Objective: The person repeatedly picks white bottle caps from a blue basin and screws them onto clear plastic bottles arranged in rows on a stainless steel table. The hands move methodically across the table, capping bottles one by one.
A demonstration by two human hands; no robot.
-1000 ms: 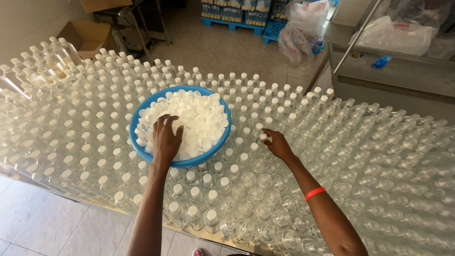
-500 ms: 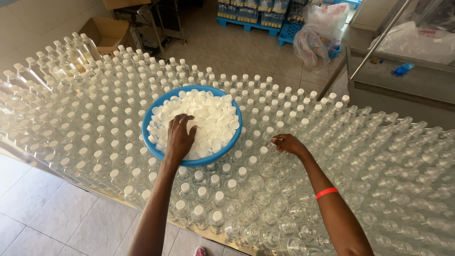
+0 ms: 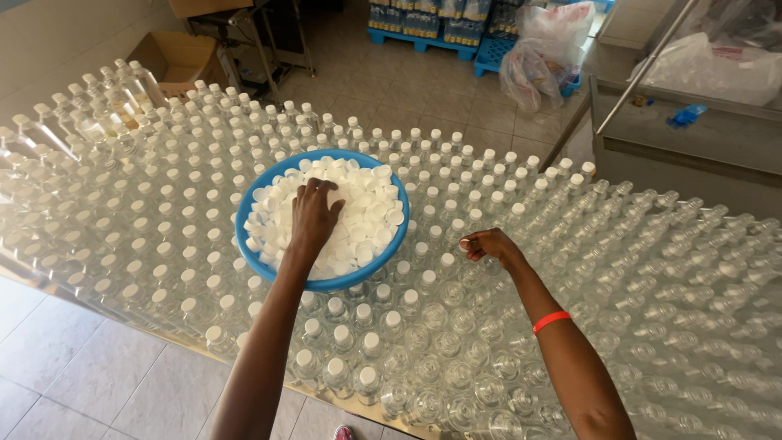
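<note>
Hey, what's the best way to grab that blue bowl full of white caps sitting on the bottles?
Probably grip the blue bowl by its rim on two opposite sides, coming from above. It rests on the bottle tops, heaped with loose white caps, so keep it level. The left hand is in the caps.

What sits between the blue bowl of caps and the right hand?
In the head view, a few capped clear bottles stand between the blue bowl and the right hand; no bare stretch shows there.
</note>
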